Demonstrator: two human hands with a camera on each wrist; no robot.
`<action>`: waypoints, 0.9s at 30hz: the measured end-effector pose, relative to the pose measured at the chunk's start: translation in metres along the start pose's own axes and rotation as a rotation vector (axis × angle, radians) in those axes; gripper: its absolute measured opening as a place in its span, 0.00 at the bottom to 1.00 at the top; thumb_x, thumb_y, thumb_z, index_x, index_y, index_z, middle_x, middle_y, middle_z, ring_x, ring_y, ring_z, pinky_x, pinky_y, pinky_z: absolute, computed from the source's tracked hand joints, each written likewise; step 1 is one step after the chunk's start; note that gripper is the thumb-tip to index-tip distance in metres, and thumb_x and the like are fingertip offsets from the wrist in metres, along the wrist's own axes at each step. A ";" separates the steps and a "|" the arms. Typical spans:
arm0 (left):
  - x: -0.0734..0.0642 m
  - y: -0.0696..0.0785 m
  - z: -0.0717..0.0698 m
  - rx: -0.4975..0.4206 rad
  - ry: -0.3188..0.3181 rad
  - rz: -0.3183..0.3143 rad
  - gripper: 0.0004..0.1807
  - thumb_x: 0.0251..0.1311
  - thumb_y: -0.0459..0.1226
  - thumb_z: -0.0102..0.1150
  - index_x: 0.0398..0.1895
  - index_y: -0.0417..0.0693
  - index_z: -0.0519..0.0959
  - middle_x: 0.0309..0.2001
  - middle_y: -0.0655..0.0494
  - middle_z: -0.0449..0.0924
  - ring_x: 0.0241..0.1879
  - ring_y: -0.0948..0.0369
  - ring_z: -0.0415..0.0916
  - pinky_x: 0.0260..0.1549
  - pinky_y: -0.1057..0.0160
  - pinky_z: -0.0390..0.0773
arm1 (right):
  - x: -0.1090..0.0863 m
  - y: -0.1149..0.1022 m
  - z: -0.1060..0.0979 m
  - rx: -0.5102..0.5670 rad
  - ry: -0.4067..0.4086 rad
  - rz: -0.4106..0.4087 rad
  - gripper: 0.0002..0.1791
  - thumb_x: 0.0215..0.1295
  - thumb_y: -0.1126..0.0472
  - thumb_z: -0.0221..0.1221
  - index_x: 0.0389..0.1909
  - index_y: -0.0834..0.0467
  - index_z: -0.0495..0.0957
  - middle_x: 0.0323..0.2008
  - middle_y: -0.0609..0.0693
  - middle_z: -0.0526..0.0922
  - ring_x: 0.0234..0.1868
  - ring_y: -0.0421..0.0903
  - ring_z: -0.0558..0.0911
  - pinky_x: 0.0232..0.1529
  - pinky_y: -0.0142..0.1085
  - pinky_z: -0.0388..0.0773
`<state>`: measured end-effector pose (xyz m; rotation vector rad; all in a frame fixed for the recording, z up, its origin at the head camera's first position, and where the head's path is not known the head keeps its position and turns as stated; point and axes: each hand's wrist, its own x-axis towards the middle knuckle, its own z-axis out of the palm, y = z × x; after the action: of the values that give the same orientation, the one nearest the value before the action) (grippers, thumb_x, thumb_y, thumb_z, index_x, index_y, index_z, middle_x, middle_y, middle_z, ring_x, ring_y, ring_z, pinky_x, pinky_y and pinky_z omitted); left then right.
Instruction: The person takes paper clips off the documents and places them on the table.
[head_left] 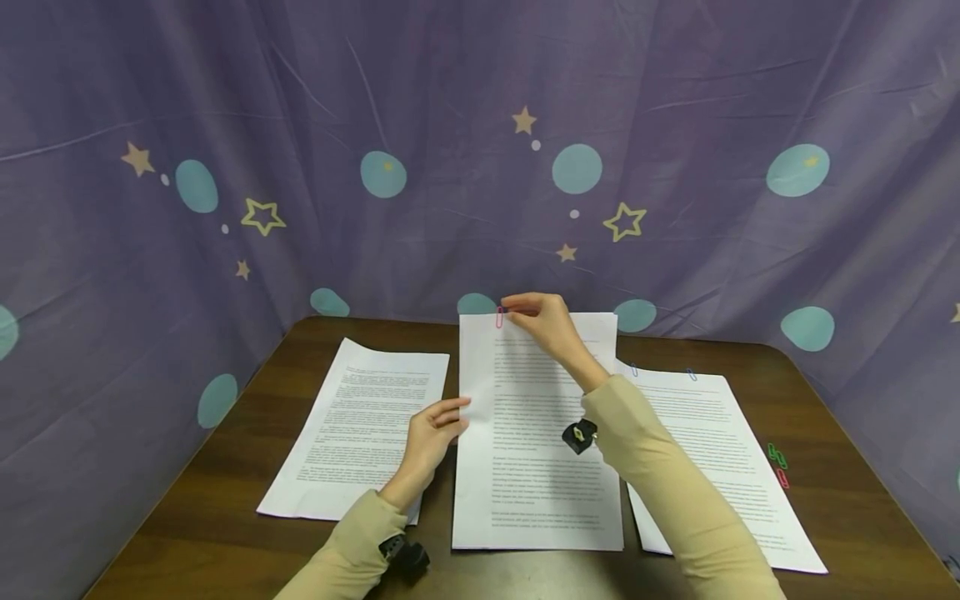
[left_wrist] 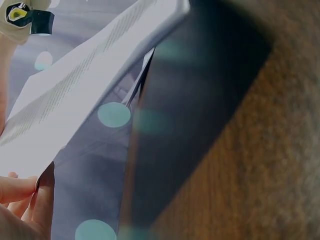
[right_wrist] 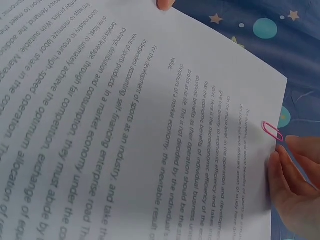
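Observation:
A stack of printed sheets (head_left: 551,467) stands raised at the middle of the table, facing me. My left hand (head_left: 433,433) pinches its left edge between thumb and fingers; the left wrist view shows the thumb (left_wrist: 17,189) on the near side. A pink paper clip (head_left: 499,317) sits over the stack's top edge, left of its middle. My right hand (head_left: 546,325) reaches across the sheets and pinches at that clip; in the right wrist view its index fingertip is right at the outer end of the pink clip (right_wrist: 272,131), the thumb over the paper's edge.
Another printed stack (head_left: 367,417) lies on the left of the table. A further stack (head_left: 720,450) lies on the right, with two blue clips (head_left: 692,375) on its top edge. Green clips (head_left: 777,455) and a red clip (head_left: 782,477) lie beside it. A purple curtain (head_left: 450,108) hangs behind.

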<state>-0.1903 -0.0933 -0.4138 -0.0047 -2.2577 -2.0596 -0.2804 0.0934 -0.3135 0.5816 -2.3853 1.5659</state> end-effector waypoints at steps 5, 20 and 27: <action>0.000 0.000 0.001 -0.004 0.006 0.005 0.16 0.48 0.22 0.55 0.43 0.33 0.77 0.35 0.41 0.80 0.26 0.65 0.72 0.26 0.65 0.75 | 0.001 0.001 0.002 -0.009 0.009 0.003 0.11 0.55 0.71 0.57 0.40 0.67 0.79 0.39 0.59 0.81 0.40 0.51 0.80 0.42 0.38 0.75; -0.003 0.000 0.002 -0.013 -0.001 -0.004 0.16 0.47 0.22 0.55 0.43 0.32 0.77 0.36 0.40 0.80 0.25 0.66 0.72 0.24 0.69 0.73 | -0.002 0.001 0.004 -0.051 0.059 -0.001 0.08 0.54 0.67 0.59 0.34 0.66 0.82 0.34 0.57 0.83 0.37 0.48 0.80 0.39 0.36 0.75; -0.003 0.000 0.002 -0.011 -0.004 0.005 0.16 0.47 0.21 0.55 0.43 0.32 0.76 0.36 0.39 0.80 0.24 0.66 0.72 0.23 0.69 0.73 | -0.005 -0.001 0.003 -0.022 0.072 -0.004 0.07 0.54 0.67 0.59 0.33 0.65 0.82 0.33 0.56 0.83 0.37 0.47 0.80 0.38 0.35 0.75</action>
<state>-0.1877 -0.0908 -0.4138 -0.0152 -2.2456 -2.0712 -0.2749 0.0916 -0.3159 0.5158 -2.3435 1.5309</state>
